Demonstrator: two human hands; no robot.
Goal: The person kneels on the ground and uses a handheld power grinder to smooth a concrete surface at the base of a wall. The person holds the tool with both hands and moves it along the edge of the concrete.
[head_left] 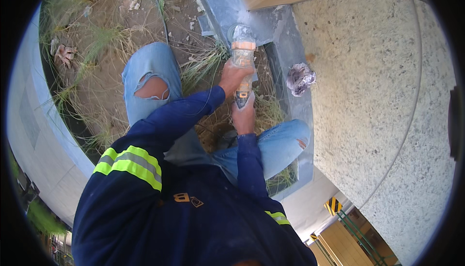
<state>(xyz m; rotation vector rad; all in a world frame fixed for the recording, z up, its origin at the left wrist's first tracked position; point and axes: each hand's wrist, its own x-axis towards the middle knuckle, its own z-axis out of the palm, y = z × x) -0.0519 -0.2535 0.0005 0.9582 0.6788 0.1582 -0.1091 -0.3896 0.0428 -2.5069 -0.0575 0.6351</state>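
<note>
In the head view, here's the dusty power tool (243, 55), its head right up against the grey stone ledge (219, 2) at the corner, with the left hand (236, 77) wrapped firmly round its middle and the right hand (244, 116) closed about its rear end, though some fingers are hidden. Pale dust (261, 30) lies around the contact spot, so the job looks under way and unfinished, but how much is done or left I can't tell, since the tool covers the worked edge.
</note>
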